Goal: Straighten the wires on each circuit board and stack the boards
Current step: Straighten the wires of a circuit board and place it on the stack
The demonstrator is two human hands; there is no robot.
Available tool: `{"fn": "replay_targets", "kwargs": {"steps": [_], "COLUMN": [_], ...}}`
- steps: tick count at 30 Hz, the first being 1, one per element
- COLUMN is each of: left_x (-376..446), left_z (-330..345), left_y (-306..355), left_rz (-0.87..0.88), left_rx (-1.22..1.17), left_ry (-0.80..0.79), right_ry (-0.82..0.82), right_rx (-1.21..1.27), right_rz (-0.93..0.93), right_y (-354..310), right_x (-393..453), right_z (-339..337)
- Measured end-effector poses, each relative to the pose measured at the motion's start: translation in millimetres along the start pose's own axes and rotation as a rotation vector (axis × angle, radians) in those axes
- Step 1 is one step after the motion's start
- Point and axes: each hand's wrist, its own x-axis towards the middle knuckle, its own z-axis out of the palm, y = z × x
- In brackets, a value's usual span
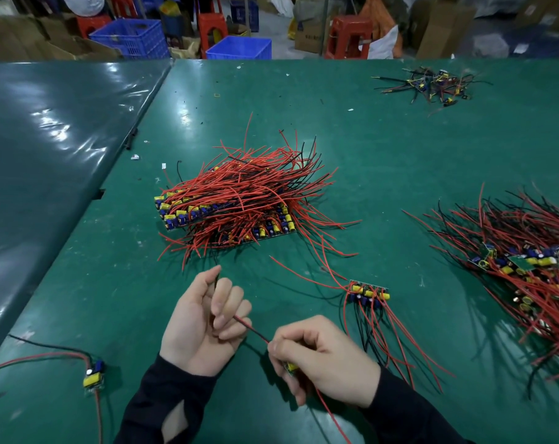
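My right hand (323,357) is closed around a small circuit board (291,367) with a yellow part showing between the fingers. Its red and black wires (252,330) run up-left into my left hand (204,318), whose fingers pinch them palm up. Another red wire trails from the board toward the bottom edge. A small neat row of boards (369,291) lies to the right of my hands, wires pointing toward me. A big stack of boards (236,206) with red wires sits ahead in the middle. A tangled heap of boards (521,267) is at the right.
A single board (94,374) with long wires lies at the lower left. A small scrap pile of wires and parts (431,83) sits far right at the back. The green table mat (383,155) meets a glossy darker sheet (47,139) on the left. Blue crates and red stools stand beyond.
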Motion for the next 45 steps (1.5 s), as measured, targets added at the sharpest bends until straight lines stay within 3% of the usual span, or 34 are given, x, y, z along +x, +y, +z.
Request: {"fn": "replay_targets", "kwargs": {"steps": [8,16,24,31,40,45], "left_x": [6.5,5.9,6.3,8.3,9.9,11.2], "left_z": [-2.9,-2.6,-0.3,0.2,0.5,-5.5], "left_y": [-1.3,-23.0,-25.9,-24.8,-17.0,-10.4], "left_rz": [0.062,0.088,0.23,0.194,-0.005,0.03], "left_rx": [-0.059,0.465,0.599,0.545,0.211,0.176], "left_ry": [0.057,-0.035,0.052,0.06,0.113,0.119], "right_ry": [0.074,0.224,0.221,0.195,0.13,0.162], "right_rx": [0.053,0.147,0.107,0.069,-0.05,0.068], "right_rz": [-0.021,-0.064,-0.065,-0.08,-0.09,-0.095], "right_y": [3.9,9.0,7.4,5.5,11.3,12.0], "right_x": [1.2,6.7,5.5,4.5,6.1,4.7], "right_z": [0.5,-0.5,-0.3,-1.4,4.3,0.3]}}
